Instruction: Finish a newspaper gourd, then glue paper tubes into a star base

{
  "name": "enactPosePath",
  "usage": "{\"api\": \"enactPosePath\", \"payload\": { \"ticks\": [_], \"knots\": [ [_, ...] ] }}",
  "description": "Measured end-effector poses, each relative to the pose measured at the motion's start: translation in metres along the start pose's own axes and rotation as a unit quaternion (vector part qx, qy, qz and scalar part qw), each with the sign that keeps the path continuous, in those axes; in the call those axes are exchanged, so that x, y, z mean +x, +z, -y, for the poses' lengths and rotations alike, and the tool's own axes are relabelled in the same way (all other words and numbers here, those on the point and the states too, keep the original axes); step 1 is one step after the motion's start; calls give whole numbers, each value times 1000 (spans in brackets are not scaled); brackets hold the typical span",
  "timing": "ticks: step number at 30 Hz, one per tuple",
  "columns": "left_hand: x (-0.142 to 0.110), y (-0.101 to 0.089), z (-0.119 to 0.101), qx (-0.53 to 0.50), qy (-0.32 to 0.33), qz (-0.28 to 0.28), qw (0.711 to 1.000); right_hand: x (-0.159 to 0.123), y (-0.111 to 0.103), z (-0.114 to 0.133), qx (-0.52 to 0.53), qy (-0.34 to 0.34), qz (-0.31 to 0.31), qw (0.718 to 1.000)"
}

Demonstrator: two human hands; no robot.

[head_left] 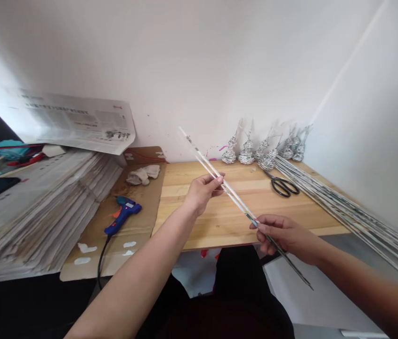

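Two thin rolled-paper sticks [236, 198] slant side by side across the middle of the head view, above the wooden table. Toward their upper half, my left hand [204, 189] pinches them between thumb and fingers. Lower down, the fingers of my right hand [283, 234] close round the same sticks, whose darker ends run past it toward my lap. The upper ends look slightly blurred against the wall. Black-handled scissors [285, 186] lie beyond my right hand, their blades partly hidden among the woven pieces.
Several small gourd-shaped woven paper pieces [247, 153] stand against the wall. A bundle of paper sticks [340, 207] lies along the right. On the left are a blue glue gun [123, 217] on cardboard [142, 235], a crumpled cloth [143, 174] and a tall newspaper stack [60, 207].
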State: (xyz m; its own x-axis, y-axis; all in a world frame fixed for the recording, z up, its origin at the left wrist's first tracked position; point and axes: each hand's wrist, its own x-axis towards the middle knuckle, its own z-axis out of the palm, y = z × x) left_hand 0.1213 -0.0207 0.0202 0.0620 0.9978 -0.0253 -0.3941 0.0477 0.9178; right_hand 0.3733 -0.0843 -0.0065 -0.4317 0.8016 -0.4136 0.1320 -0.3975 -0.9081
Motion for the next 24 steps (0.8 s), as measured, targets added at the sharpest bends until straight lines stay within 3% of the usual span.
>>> {"api": "enactPosePath", "payload": {
  "ticks": [6,10,17,24],
  "knots": [
    [24,-20,-1,-24,-31,-12,999,19,10,14,-39,34,22,998],
    [41,-28,6,-14,-46,-19,999,41,18,27,-74,10,35,997],
    [61,-46,30,-23,-31,-42,998,86,30,38,-191,-69,-27,979],
    [70,-58,39,-30,-25,-36,999,102,30,31,-308,-121,-97,939]
  ]
}}
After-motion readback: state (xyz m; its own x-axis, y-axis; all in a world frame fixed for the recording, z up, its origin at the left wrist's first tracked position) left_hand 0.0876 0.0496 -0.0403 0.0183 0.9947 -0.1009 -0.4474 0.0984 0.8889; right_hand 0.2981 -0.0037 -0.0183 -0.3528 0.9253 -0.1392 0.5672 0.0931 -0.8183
